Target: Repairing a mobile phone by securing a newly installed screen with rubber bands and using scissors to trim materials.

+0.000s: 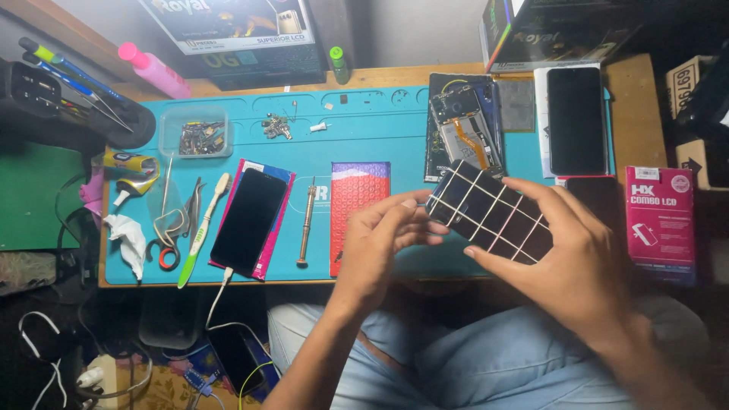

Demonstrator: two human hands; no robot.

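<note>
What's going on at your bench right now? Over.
Left hand and right hand both gripping the phone screen panel above the blue work mat. Opened phone lies behind it. Nothing blocking.

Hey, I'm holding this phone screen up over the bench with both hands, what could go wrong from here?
1. The gridded screen panel is pinched by its edges between the left hand and right hand, above the mat's edge; a slip might drop it into your lap.
2. It hovers near the opened phone, so lowering it carelessly could snag exposed parts.
</note>
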